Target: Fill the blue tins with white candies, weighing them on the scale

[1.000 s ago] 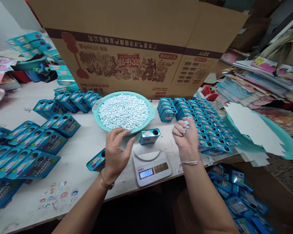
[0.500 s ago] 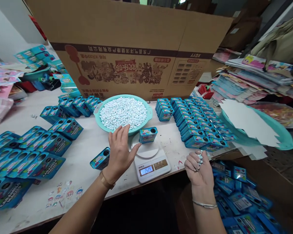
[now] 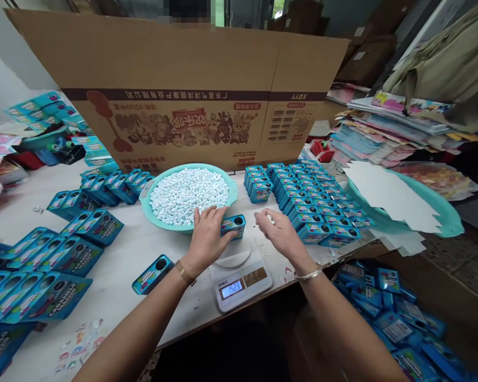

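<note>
On the kitchen scale (image 3: 245, 289), whose lit display appears to read 152.4 or close to it, stands a small blue candy box (image 3: 236, 227) with a round dark opening on top. My left hand (image 3: 209, 233) is around the left end of that box, thumb in front and fingers behind. My right hand (image 3: 281, 236) is closed, just right of the box, with small white candies (image 3: 270, 218) showing between the fingers. Behind the scale, a turquoise basin (image 3: 144, 204) is heaped with pale candies (image 3: 189, 193). Another blue box (image 3: 153, 274) lies left of the scale.
Rows of blue boxes (image 3: 310, 199) stand at the right, and more boxes (image 3: 59, 260) at the left. A large cardboard carton (image 3: 175, 63) rises behind the basin. Loose blue boxes (image 3: 398, 323) fill a carton below the table's right edge. White card sheets (image 3: 390, 196) cover another basin.
My left hand has moved right and onto the box on the scale. My right hand has come up and left from the table's front edge, still closed on candies. The view has shifted slightly.
</note>
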### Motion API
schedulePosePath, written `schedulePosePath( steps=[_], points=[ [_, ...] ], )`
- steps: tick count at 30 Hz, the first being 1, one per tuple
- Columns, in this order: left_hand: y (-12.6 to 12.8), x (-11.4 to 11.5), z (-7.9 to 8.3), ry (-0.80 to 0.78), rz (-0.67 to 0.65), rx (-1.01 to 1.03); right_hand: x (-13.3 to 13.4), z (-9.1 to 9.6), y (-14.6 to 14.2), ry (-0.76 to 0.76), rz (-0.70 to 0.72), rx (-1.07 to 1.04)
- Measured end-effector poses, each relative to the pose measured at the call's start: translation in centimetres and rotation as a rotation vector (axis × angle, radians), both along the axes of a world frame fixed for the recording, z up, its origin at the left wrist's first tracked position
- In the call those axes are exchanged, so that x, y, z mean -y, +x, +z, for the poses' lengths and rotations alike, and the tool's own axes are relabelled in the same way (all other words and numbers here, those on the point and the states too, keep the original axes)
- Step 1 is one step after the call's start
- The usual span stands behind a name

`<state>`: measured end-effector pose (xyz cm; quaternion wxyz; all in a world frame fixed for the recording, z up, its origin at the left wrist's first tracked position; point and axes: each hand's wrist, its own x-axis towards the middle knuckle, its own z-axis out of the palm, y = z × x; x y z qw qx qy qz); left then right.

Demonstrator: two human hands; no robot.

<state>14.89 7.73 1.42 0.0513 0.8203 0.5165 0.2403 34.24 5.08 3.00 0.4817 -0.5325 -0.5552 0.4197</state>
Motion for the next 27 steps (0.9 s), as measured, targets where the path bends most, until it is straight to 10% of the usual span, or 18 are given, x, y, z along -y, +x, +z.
schedulePosePath(
  steps=[6, 17, 21, 27],
  points=[
    [0.2, -0.5, -0.6, -0.012, -0.033, -0.003, -3.2, 1.1, -0.5, 0.090, 0.109, 0.802],
    [1.3, -0.8, -1.2, -0.014, -0.049, -0.064, -3.7, 1.8, -1.2, 0.046, 0.184, 0.969],
    [1.6, -1.0, -0.6, -0.016, -0.071, -0.052, -3.7, 2.1, 0.7, 0.103, 0.137, 0.732],
    [6.7, -4.6, 1.2, 0.023, -0.146, -0.057, 0.7, -1.3, 4.9, -0.110, -0.050, -0.185]
  ],
)
